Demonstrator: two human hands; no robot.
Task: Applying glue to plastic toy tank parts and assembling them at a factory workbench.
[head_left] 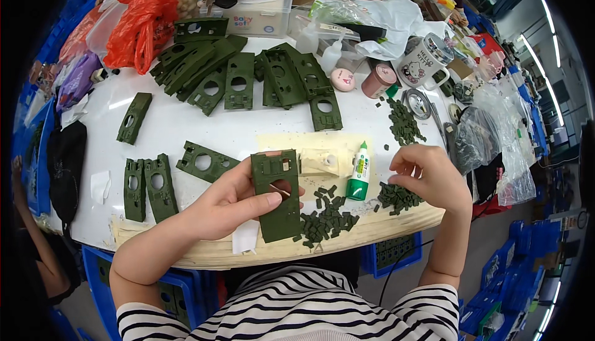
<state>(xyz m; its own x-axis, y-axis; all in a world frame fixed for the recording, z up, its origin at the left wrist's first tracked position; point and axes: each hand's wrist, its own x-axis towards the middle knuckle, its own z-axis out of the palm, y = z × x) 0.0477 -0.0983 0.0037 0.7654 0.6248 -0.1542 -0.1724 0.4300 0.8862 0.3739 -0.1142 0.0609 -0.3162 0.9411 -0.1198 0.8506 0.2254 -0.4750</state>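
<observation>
My left hand [234, 199] grips a dark green plastic model tank hull plate [277, 222] with a round hole, thumb on its face and fingers behind. To the right, my right hand [427, 177] hovers over a small heap of tiny green plastic parts [400, 199]. Its thumb and fingers are drawn together; whatever they pinch, if anything, is too small to make out. Another heap of tiny green parts [325, 220] lies beside the held plate. Between the hands are a green-and-white glue bottle [358, 177] and a cream-coloured block [321, 162].
More green hull plates [238, 80] are piled toward the back, with several loose ones [160, 183] at the left. A third heap of tiny parts [406, 121] lies beyond my right hand. A white mug [421, 65], a red plastic bag [144, 28] and a clear box [257, 15] line the back.
</observation>
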